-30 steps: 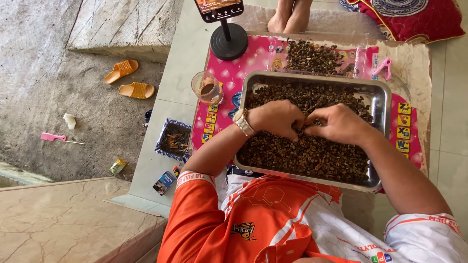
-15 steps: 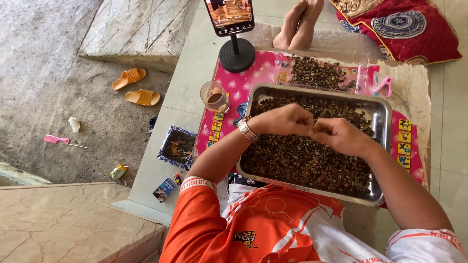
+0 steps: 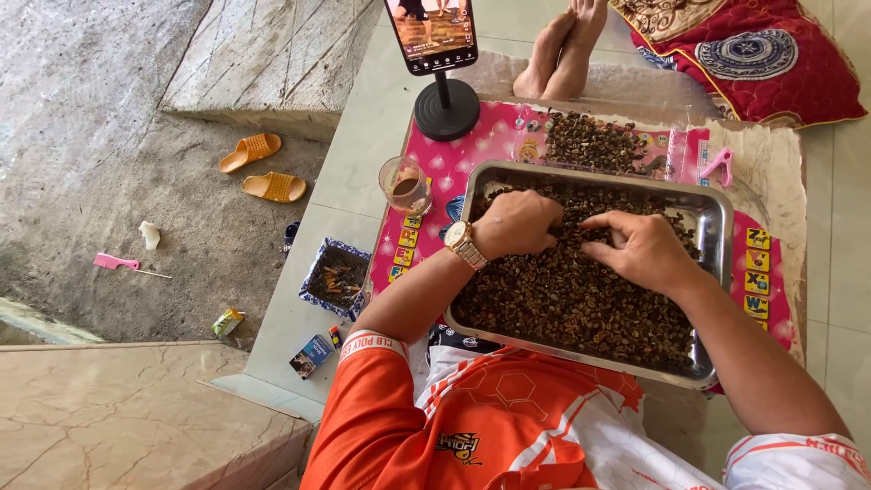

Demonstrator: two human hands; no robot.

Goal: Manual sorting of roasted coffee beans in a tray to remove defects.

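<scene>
small brown seeds (image 3: 562, 299) fill metal tray (image 3: 717, 227) on pink mat (image 3: 435, 145) | left hand (image 3: 519, 222) curled, fingertips picking in heap | right hand (image 3: 642, 249) loosely spread on seeds | step: sorting; next needs fine pinch

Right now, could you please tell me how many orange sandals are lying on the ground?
2. One orange sandal lies on the grey ground left of the tiled floor, and the second sandal sits just below and right of it. None appear hidden.
</scene>
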